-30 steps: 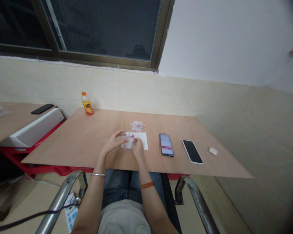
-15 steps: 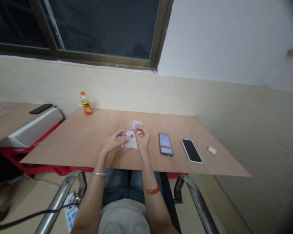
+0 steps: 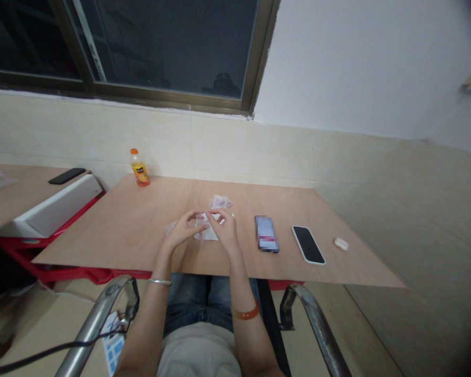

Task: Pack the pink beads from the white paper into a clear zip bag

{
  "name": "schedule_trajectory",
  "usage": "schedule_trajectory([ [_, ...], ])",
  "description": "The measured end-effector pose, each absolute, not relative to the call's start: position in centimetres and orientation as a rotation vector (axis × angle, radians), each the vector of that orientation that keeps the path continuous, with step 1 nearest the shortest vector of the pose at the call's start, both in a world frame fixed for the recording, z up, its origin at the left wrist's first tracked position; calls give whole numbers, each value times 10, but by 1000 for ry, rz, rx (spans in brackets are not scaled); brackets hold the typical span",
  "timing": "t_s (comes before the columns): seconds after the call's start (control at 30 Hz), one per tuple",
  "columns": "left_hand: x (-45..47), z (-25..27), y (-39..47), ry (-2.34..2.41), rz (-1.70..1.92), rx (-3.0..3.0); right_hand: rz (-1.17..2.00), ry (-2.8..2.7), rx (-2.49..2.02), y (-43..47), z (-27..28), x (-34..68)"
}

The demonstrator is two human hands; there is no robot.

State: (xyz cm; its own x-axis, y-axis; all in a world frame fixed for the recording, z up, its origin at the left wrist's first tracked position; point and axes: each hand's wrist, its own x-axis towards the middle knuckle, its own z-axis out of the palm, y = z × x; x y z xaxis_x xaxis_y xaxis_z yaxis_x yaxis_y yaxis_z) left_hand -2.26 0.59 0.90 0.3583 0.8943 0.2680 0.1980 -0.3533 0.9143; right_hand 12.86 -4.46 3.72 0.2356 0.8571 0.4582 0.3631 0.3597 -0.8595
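Over a white sheet (image 3: 211, 235), my left hand (image 3: 183, 230) has its thumb and fingers curved toward each other, closed around something too small to name. My right hand (image 3: 226, 228) is beside it with thumb and index finger pinched, its fingertips close to those of my left hand. What lies in the pinch cannot be made out. Just beyond the hands is a small clear packet (image 3: 220, 201) with pinkish bits. A piece of clear plastic (image 3: 170, 227) lies partly behind my left hand.
To the right lie a phone with a lit, blurred screen (image 3: 266, 234), a dark-screened phone in a white frame (image 3: 308, 244) and a small white case (image 3: 341, 243). An orange drink bottle (image 3: 140, 168) stands at the back left of the wooden table (image 3: 113, 225). Metal armrests flank me.
My right hand has moved left and slightly down, bringing its fingertips near those of my left hand. The left hand has barely moved.
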Motion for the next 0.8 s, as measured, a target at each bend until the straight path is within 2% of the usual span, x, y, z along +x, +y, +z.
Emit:
schedule_trajectory([
  [0.33, -19, 10, 6, 920, 1114, 1779, 665, -1543, -1166, -41, 27, 131],
  [0.8, -9, 49, -15, 769, 1105, 1396, 835, -1223, -940, -52, 52, 140],
])
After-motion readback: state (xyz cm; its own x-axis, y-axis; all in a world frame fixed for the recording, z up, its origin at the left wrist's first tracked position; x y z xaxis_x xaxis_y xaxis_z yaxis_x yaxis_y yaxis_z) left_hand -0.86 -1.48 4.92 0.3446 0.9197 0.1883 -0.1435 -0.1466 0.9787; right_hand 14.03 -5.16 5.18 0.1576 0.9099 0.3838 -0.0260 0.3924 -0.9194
